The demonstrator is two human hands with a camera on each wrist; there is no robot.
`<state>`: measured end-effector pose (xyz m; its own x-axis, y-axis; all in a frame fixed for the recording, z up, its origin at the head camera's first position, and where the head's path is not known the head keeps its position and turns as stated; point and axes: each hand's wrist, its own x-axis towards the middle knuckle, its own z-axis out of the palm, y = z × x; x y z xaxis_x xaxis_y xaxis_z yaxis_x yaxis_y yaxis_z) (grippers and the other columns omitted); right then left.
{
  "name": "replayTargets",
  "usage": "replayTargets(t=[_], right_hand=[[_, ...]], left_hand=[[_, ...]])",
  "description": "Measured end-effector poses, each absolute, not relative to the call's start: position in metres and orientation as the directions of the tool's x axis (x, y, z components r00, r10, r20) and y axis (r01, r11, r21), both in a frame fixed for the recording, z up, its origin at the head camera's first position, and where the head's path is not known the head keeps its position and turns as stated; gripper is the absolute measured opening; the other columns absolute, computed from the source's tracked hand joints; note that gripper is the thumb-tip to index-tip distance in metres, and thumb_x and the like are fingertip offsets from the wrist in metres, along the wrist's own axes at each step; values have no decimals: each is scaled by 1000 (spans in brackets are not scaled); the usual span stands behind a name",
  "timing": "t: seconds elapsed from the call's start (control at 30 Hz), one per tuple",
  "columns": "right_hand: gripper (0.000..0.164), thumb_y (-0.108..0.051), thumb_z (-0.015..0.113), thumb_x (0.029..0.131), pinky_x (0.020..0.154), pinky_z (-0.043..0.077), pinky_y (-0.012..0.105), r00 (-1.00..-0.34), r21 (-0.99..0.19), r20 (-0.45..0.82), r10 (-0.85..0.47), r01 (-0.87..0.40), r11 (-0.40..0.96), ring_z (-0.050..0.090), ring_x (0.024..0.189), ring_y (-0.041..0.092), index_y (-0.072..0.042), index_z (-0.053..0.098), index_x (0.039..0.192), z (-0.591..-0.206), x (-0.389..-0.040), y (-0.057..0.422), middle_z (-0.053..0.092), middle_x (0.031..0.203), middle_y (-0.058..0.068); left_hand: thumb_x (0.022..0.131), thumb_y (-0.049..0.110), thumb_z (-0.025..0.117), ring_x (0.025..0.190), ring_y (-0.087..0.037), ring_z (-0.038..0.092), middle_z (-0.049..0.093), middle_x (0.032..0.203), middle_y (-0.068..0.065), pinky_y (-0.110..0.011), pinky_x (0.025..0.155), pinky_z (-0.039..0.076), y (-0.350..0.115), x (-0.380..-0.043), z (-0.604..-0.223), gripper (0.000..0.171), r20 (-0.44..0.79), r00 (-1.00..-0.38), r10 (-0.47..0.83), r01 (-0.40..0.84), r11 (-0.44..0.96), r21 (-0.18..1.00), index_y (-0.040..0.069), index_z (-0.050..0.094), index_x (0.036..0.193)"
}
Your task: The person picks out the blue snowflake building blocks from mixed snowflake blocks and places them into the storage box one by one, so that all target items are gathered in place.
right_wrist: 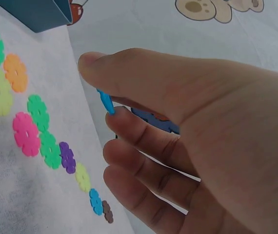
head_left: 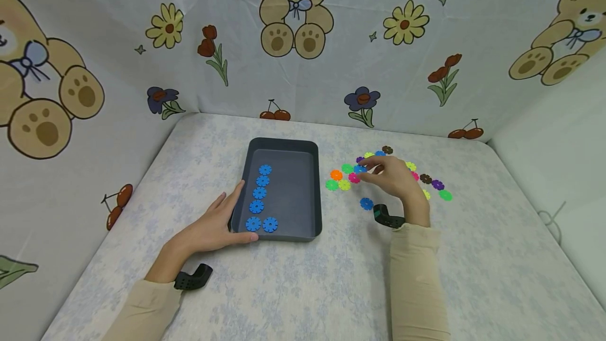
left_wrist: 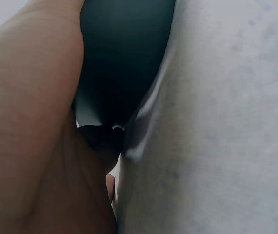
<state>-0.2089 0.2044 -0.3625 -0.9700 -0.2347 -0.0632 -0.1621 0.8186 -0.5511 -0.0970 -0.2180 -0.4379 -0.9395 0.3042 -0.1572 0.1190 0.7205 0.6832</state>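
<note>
A dark grey tray (head_left: 295, 188) holds several blue notched plastic discs (head_left: 259, 192), set in a column down its left side with one more beside the lowest. My left hand (head_left: 215, 225) rests against the tray's front left corner, thumb along the front rim and fingers by the left wall; the left wrist view catches the palm close to the tray wall (left_wrist: 124, 53). Over the loose pieces on the right, my right hand (head_left: 390, 175) pinches a blue disc (right_wrist: 106, 101) between thumb and index finger. Its other fingers curl loosely below.
Loose discs in green, orange (head_left: 336, 174), pink, yellow, purple and brown (head_left: 387, 149) lie scattered right of the tray. A separate blue disc (head_left: 366, 203) lies nearer the front. Patterned cloth walls (head_left: 307, 83) border the table at the back and sides.
</note>
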Motion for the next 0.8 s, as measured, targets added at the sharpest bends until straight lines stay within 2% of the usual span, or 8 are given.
replayTargets(t=[0.17, 0.4, 0.6, 0.8], right_hand=[[38, -31, 78, 93, 77, 52, 37, -966, -549, -16, -258, -207, 809, 62, 103, 29, -12, 74, 127, -361, -208, 198, 71, 116, 12], [37, -31, 78, 94, 79, 54, 40, -951, -548, 30, -307, -272, 791, 63, 101, 28, -12, 75, 125, -360, -208, 185, 73, 116, 10], [35, -31, 78, 94, 76, 54, 36, -937, -549, 49, -347, -315, 774, 63, 97, 26, -12, 76, 123, -360, -208, 172, 72, 111, 10], [36, -32, 79, 93, 75, 55, 38, -923, -552, 65, -379, -349, 757, 64, 94, 26, -13, 76, 123, -359, -206, 159, 72, 109, 10]], left_hand=[[78, 72, 77, 157, -50, -6, 1, 174, -7, -79, 116, 12, -218, -97, -437, 131, -158, -940, 303, 119, 723, 681, 33, -13, 165], [78, 72, 77, 157, -50, -6, 2, 174, -8, -79, 116, 12, -218, -96, -437, 131, -159, -940, 302, 117, 723, 681, 34, -13, 165], [78, 72, 77, 157, -50, -6, 1, 174, -8, -78, 117, 11, -218, -97, -437, 131, -157, -940, 304, 120, 720, 683, 33, -13, 165], [78, 72, 77, 157, -50, -6, 1, 174, -8, -78, 117, 11, -218, -97, -439, 131, -154, -940, 303, 122, 723, 680, 33, -12, 165]])
